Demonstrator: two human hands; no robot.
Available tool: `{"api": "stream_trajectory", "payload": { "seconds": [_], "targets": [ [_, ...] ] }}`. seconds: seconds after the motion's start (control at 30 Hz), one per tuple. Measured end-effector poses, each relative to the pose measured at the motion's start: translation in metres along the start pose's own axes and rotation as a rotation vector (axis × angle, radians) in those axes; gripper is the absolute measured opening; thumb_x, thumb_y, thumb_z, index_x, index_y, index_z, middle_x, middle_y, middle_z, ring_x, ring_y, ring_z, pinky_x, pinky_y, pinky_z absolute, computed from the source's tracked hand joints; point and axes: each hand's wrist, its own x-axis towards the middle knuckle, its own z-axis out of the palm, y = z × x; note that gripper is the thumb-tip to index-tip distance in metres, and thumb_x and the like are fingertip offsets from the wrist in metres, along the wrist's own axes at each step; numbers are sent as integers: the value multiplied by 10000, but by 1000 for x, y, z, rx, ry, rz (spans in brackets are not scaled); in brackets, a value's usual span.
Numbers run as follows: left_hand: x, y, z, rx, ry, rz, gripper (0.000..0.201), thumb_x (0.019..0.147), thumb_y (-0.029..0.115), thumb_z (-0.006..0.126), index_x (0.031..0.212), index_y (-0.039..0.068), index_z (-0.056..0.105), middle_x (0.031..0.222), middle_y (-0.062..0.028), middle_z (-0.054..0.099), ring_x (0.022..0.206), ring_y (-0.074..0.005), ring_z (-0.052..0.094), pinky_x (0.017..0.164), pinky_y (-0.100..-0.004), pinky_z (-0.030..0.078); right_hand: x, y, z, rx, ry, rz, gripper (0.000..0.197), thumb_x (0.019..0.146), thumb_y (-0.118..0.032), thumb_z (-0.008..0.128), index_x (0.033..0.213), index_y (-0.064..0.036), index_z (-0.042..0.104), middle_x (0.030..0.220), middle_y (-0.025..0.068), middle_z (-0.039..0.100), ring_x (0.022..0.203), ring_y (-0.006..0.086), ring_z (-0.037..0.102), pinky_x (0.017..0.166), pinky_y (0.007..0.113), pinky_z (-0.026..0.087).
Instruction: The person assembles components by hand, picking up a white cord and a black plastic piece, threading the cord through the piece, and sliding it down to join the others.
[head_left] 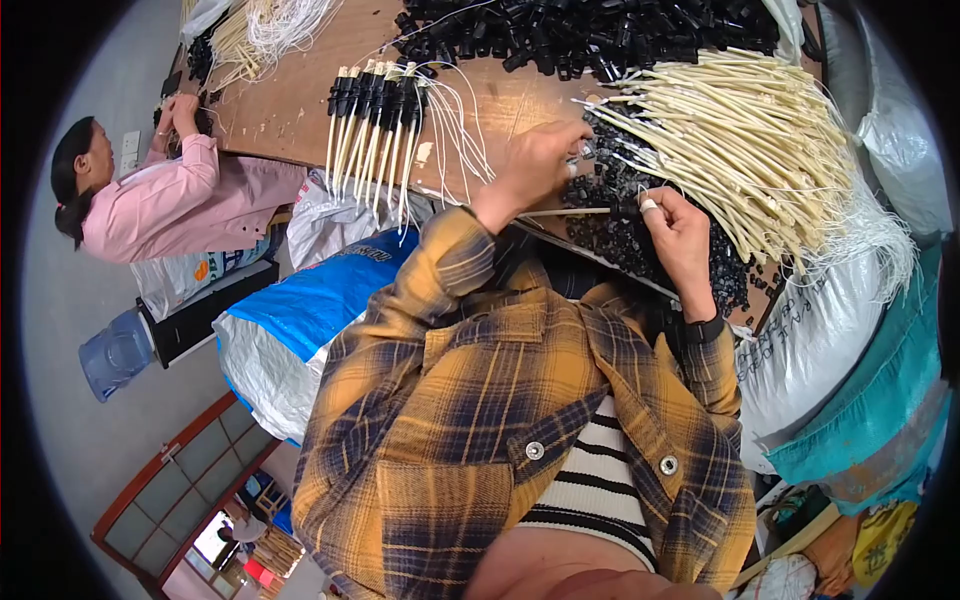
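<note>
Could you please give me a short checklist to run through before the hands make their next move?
1. Right hand near the pale stick: ok, its fingertips are at the stick's dark end.
2. Right hand's grip secure: cannot tell, the contact is too small and dark.
3. Left hand holding a part: cannot tell, its fingertips are not distinct.
4. Small black parts nearby: ok, heaped beside both hands.
5. Loose pale sticks nearby: ok, piled beyond the right hand.
6. White cords tidy: not ok, they trail loosely from the row of fitted sticks toward the left wrist.
</note>
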Motion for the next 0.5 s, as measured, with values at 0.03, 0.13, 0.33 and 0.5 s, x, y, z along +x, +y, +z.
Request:
{"api": "stream_trajectory", "payload": {
  "seconds": [0.03,0.13,0.33,0.5],
  "targets": [
    [3,-1,4,27,-17,-44,383,771,3,629,1140,102,645,987,-71,686,836,-197,667,747,-314,555,-2,-2,-2,3,3,-1,102,872,-80,600,917,-12,659,618,-71,449,567,16,351,518,194,298],
    [6,-28,-4,98,19,-101,292,741,-28,633,1009,75,689,901,-72,682,816,-194,663,712,-305,550,0,2,0,41,25,13,103,879,-76,593,915,-3,657,617,-88,431,563,13,339,513,194,285],
    [8,18,-12,-653,84,-408,153,750,-1,629,825,91,726,820,-36,677,763,-104,616,667,-281,509,8,2,2,75,7,73,119,904,-94,591,910,7,652,631,-100,415,578,2,325,513,188,269],
    [15,78,19,-104,103,286,163,724,-68,609,834,40,665,839,-34,657,795,-97,607,724,-238,491,19,4,13,66,46,-12,105,835,-137,627,864,-42,661,552,85,518,495,136,464,516,286,412]
  ]
}}
